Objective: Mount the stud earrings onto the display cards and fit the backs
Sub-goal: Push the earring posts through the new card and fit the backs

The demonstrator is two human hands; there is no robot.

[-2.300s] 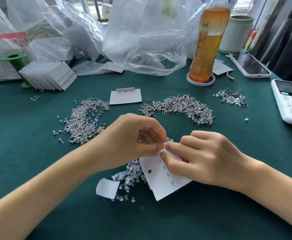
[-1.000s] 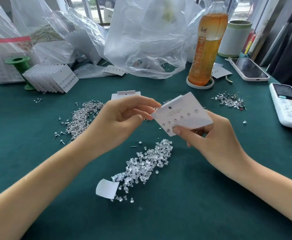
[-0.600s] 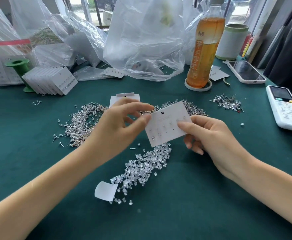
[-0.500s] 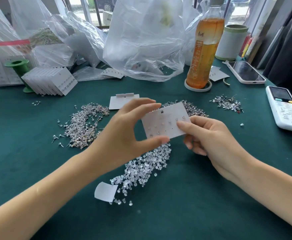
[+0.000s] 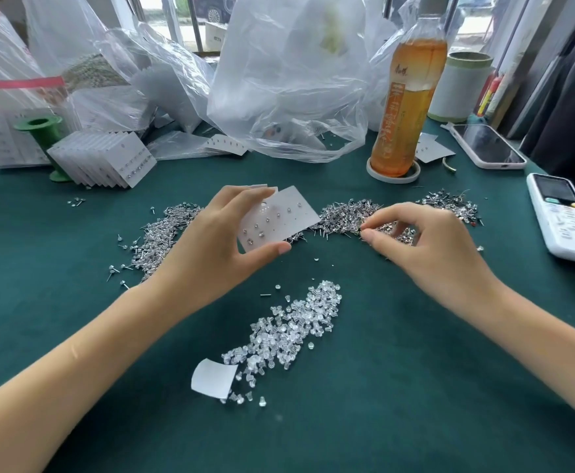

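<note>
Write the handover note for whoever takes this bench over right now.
Left hand holds the display card by its edges above the table; several studs are already mounted in it.
Right hand pinches at the stud pile; whether it has a stud I cannot tell.
Clear backs lie in a heap near the front. Finished cards are stacked back left.
Left to do: fill any empty holes and check the backs, which are hidden here.

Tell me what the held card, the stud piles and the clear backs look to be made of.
Display card: matte white card stock, probably; thin, flat, punched.
Stud earrings: bright metal, shiny silver pins and glinting heads.
Backs: translucent soft plastic or silicone; the look leaves it open.
</note>
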